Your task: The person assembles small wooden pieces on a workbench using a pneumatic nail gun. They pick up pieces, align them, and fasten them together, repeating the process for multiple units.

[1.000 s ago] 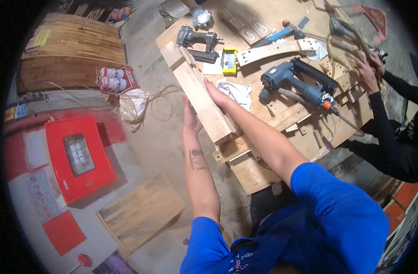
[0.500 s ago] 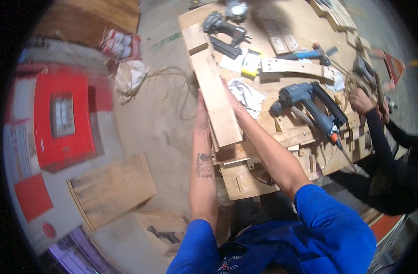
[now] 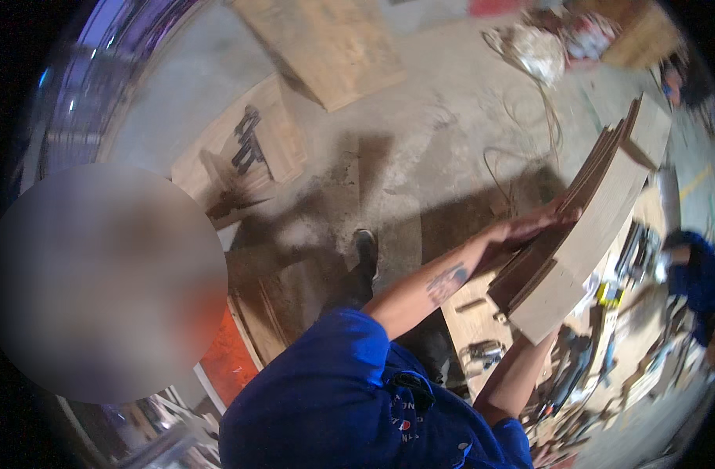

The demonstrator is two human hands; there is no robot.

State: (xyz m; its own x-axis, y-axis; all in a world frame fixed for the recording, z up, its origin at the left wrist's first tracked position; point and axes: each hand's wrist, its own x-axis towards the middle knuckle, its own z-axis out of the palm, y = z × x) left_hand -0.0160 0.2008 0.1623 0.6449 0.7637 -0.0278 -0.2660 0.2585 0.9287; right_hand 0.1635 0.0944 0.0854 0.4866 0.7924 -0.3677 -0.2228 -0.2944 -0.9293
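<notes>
A long, pale wooden piece (image 3: 603, 211), made of several layered boards, is held up at a slant between my two hands, over the bench edge. My left hand (image 3: 533, 225) presses along its darker, stepped side, fingers stretched against the boards. On the opposite side, my right hand (image 3: 539, 344) reaches behind the lower end; its fingers are hidden by the wood. Beyond the piece lies the plywood workbench (image 3: 468, 316), with a nail gun (image 3: 570, 367) and a small yellow item (image 3: 610, 295) on it.
On the floor at upper left are a plywood panel (image 3: 326, 55) and a board bearing a black nail gun (image 3: 248, 141). A hose (image 3: 557, 125) coils near a white bag (image 3: 533, 51). Another person's blue sleeve (image 3: 697, 281) shows at far right. A blurred disc covers the left.
My view has swung left, putting the bench at lower right. The wooden piece has been turned and raised from the bench edge, still between both hands.
</notes>
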